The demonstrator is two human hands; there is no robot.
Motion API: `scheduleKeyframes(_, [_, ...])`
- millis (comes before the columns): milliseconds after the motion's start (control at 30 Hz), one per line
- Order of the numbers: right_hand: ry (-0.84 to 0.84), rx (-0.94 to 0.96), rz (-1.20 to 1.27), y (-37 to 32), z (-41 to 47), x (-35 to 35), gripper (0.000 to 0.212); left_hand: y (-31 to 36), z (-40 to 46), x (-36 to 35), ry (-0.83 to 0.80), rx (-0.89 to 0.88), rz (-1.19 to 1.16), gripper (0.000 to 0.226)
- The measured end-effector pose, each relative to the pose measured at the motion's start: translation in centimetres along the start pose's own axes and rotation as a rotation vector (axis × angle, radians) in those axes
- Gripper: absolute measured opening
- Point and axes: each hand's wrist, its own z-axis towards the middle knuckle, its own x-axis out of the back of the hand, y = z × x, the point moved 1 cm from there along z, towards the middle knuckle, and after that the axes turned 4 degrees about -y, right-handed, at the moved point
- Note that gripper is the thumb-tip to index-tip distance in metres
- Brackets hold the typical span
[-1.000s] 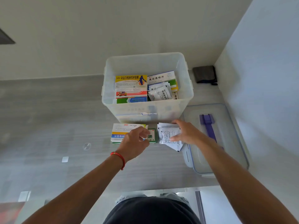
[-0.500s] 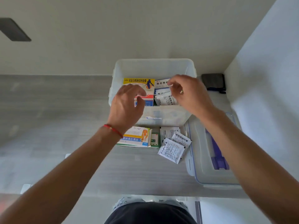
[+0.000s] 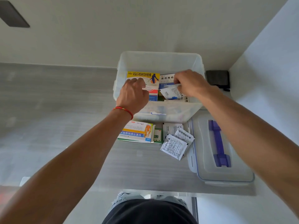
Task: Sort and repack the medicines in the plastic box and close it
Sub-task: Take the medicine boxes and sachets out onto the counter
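Grey desk (image 3: 80,110) against a pale wall is carrying the open plastic box (image 3: 159,60), lid off. Both hands are now working inside it; a second ago they were down at the desk items. Right hand (image 3: 192,83) is pinching a white sachet (image 3: 171,92) and appears to be lifting it out. Left hand (image 3: 133,94) is curling its fingers on the edge of the yellow carton (image 3: 142,78), still lying in the box. Judgement: unpacking is continuing, sorting not finished. Outside the box, in front of it, a carton (image 3: 137,132), a small green box (image 3: 157,135) and loose sachets (image 3: 175,144) are lying together. Lid (image 3: 208,159), purple handle up, is lying to the right, touching nothing sorted.
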Motion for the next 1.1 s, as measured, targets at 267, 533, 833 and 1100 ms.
scheduleKeyframes(267, [0.246, 0.078, 0.722, 0.5, -8.7, 6.1, 0.019, 1.9, -1.5, 2.2, 0.081, -0.045, -0.457, 0.024])
scheduleKeyframes(533, [-0.158, 0.002, 1.004, -2.7, -14.6, -3.7, 0.02, 1.4, -12.4, -2.7, -0.367, 0.266, -0.917, 0.034])
scheduleKeyframes(833, [-0.202, -0.129, 0.515, -6.8, -17.2, -16.9, 0.02, -4.1, -18.6, -9.1, -0.713, 0.807, -0.787, 0.031])
scheduleKeyframes(1100, [-0.272, 0.251, 0.281, -8.3, -19.7, -19.8, 0.038, -4.3, -18.7, -9.0, -0.618, 0.888, -0.734, 0.046])
